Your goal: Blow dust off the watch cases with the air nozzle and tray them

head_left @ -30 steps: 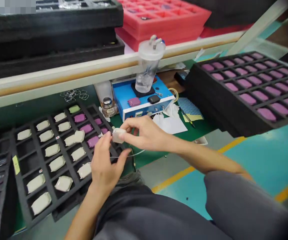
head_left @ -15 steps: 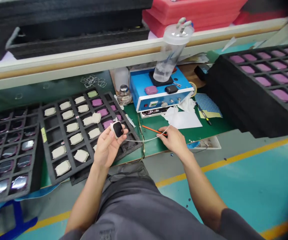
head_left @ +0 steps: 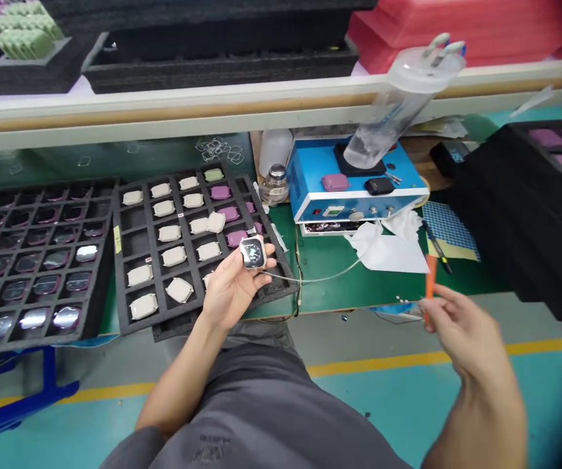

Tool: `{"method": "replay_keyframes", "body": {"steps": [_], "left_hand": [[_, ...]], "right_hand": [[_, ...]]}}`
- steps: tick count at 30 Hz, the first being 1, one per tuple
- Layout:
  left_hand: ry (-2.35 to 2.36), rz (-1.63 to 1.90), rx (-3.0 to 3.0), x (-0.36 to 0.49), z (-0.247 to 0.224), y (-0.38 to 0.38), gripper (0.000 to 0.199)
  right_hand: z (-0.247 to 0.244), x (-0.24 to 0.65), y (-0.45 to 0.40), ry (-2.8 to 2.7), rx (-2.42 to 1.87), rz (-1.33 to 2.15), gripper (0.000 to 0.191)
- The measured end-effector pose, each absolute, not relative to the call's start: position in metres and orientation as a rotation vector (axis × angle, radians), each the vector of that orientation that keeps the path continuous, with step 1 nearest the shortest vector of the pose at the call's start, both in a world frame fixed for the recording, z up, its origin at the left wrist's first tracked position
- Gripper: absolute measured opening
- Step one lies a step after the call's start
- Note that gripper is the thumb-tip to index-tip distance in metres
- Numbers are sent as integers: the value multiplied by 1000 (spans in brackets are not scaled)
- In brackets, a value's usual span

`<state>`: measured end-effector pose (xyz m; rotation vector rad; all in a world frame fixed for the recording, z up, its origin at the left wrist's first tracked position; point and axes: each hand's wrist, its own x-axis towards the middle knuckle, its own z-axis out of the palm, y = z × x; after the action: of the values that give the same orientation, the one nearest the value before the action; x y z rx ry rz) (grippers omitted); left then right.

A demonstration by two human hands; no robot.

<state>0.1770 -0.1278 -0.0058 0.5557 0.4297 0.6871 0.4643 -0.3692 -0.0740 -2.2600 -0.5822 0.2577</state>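
Observation:
My left hand (head_left: 229, 290) is closed around the edges of a small smartwatch (head_left: 253, 253) with no strap, its dark screen facing up and showing a lit dial. A thin white cable (head_left: 327, 279) runs from near the watch to the right across the green bench; how it joins the watch is hidden. Off to the right, my right hand (head_left: 471, 335) pinches a slim orange stick-like tool (head_left: 430, 277), held upright past the bench's front edge. Below and left of the watch lies a black foam tray (head_left: 137, 242) with cream, purple and green watch-shaped pieces.
Another black tray (head_left: 109, 296) of dark glossy watch pieces stands at left. A blue control box (head_left: 305, 176) carries a tilted clear cylinder (head_left: 383, 124). Beside it are a glass jar (head_left: 275, 189), white paper (head_left: 393, 254) and a pen (head_left: 437, 247). Stacked black trays (head_left: 500, 176) rise at right.
The watch screen has turned from black to a lit dial. My right hand has lifted the orange tool off the bench and moved right, away from the cable. The view has swung left.

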Motion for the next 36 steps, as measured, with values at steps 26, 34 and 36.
{"method": "replay_keyframes", "body": {"steps": [26, 34, 36], "left_hand": [[398, 580, 487, 178, 5, -151, 25], [404, 575, 481, 184, 5, -154, 24], [395, 589, 480, 185, 5, -155, 23]], "right_hand": [[0, 312, -213, -827, -977, 612, 10], [-3, 317, -216, -822, -993, 578, 12], [-5, 316, -215, -821, -981, 566, 11]]}}
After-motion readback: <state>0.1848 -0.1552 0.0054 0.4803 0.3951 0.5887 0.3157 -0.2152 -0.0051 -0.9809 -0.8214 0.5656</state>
